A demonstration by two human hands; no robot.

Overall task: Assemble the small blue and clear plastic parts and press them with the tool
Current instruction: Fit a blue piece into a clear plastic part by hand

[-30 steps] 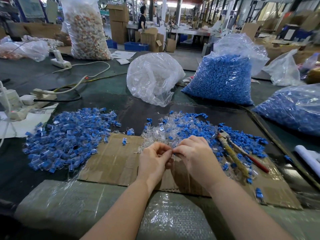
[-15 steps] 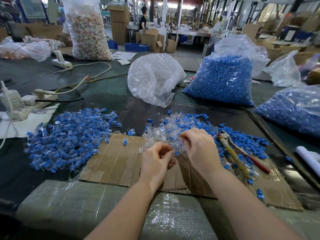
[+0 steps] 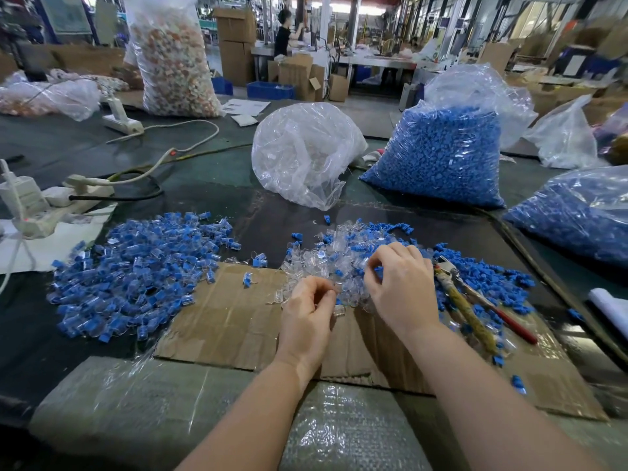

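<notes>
A mixed heap of loose clear and blue parts (image 3: 339,256) lies at the middle of the cardboard sheet (image 3: 231,317). My left hand (image 3: 307,311) hovers at the heap's near edge, fingers curled round a small clear part with a blue bit (image 3: 339,309). My right hand (image 3: 399,283) sits a little farther and to the right, fingertips pinched together over the heap; what they hold is too small to tell. Pliers with a yellow and a red handle (image 3: 472,307) lie to the right among blue pieces. A pile of joined blue-and-clear pieces (image 3: 136,270) is spread on the left.
Behind the heap stand a crumpled clear bag (image 3: 306,154) and a full bag of blue parts (image 3: 441,154); another blue bag (image 3: 577,212) lies far right. Power strips and cables (image 3: 51,198) are at the left. Bubble wrap (image 3: 204,413) covers the near edge.
My hands have separated. The right hand went forward and right into the heap and pinches there; the left hand stayed near the cardboard, still gripping its small part.
</notes>
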